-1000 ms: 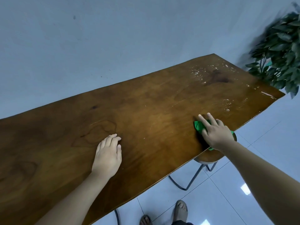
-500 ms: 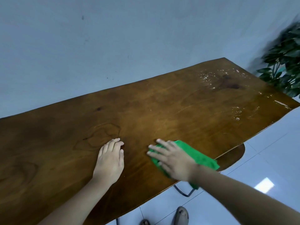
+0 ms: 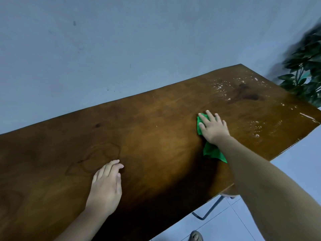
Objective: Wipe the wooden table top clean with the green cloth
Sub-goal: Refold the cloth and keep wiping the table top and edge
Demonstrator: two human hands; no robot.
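Head view: mid-wipe on tabletop [image 3: 156,129], green cloth [image 3: 212,152] pressed flat under straight-fingered right hand [image 3: 214,127], left hand [image 3: 106,188] resting flat, holding nothing; white specks [image 3: 220,86] left at far right end, job seemingly part done.

The long brown wooden bench top [image 3: 152,136] is glossy, with whitish droplets [image 3: 219,87] scattered over its far right end. The crumpled bright green cloth [image 3: 212,151] lies on its right half, near those droplets, pressed flat under the right hand [image 3: 214,128].
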